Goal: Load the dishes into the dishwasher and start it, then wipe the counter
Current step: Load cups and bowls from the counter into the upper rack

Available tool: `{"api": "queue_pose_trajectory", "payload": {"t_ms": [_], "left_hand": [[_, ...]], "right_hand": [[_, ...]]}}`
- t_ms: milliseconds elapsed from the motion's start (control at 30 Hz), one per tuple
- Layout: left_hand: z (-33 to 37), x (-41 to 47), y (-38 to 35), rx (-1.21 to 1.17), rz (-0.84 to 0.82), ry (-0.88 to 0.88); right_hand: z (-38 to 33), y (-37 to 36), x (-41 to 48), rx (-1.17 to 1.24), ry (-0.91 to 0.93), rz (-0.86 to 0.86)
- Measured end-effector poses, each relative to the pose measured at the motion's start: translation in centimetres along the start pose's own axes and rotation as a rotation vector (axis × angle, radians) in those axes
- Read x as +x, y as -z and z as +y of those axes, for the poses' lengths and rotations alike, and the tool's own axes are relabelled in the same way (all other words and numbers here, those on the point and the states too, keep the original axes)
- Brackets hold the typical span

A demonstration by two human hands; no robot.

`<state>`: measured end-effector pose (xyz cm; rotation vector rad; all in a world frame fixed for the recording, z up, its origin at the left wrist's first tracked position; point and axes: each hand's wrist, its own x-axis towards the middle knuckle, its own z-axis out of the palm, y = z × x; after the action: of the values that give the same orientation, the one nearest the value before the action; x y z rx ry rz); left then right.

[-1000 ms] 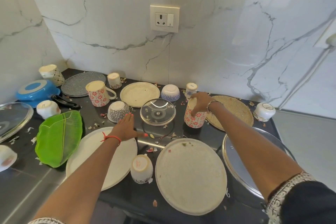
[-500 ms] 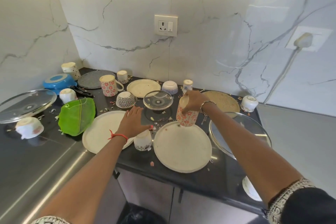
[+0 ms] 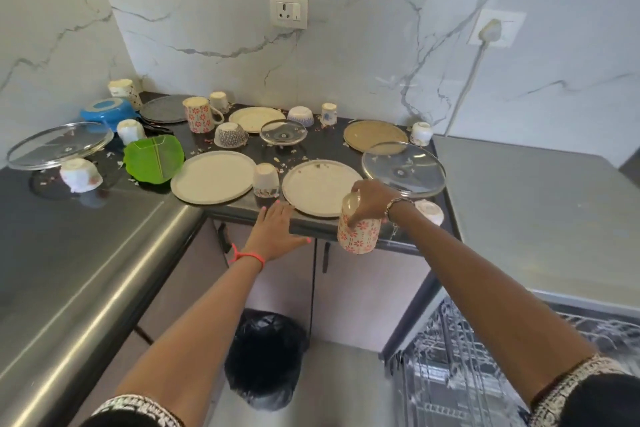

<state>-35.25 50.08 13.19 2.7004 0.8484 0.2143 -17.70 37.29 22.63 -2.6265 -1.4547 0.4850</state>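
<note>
We count three glass lids and two big plates on the worktop; right hand grips a mug, left hand spread flat.

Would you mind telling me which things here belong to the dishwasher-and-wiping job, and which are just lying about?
Part of the job:
- flowered mug, gripped by the right hand
- dishwasher rack
- nearest cream plate
- glass lid
- crumb-strewn counter

Just lying about:
- black-lined bin
- wall socket
- white plug

One head-worn wide-angle view — facing forward and down, near the corner counter.
</note>
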Motion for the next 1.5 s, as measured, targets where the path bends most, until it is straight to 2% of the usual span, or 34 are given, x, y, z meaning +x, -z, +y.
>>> {"api": "queue_pose_trajectory", "payload": {"t_ms": [200, 500, 633, 1000, 1233, 1500], "left_hand": [[4.1, -5.9, -3.3, -0.02, -0.127, -0.011], [12.2, -13.6, -9.6, -0.031, -0.179, -0.069], [17.1, -17.9, -13.0, -0.022, -0.187, -0.06], [29.4, -28.3, -19.5, 0.045, -0.296, -0.112], [33.0, -31.1, -23.4, 0.09, -0.407, -0.196], [34.0, -31.2, -28.1, 0.164, -0.525, -0.245]], "right_hand": [[2.4, -4.3, -6.9, 0.034, -0.036, -0.044], [8.8, -12.0, -17.3, 0.06, -0.075, -0.058], [12.7, -14.7, -22.9, -0.007, -0.054, -0.075], [22.0, -17.6, -37.1, -0.009, -0.055, -0.109], [26.7, -20.0, -41.3, 0.043, -0.125, -0.126], [30.1, -24.9, -40.8, 0.101, -0.229, -0.119]]}}
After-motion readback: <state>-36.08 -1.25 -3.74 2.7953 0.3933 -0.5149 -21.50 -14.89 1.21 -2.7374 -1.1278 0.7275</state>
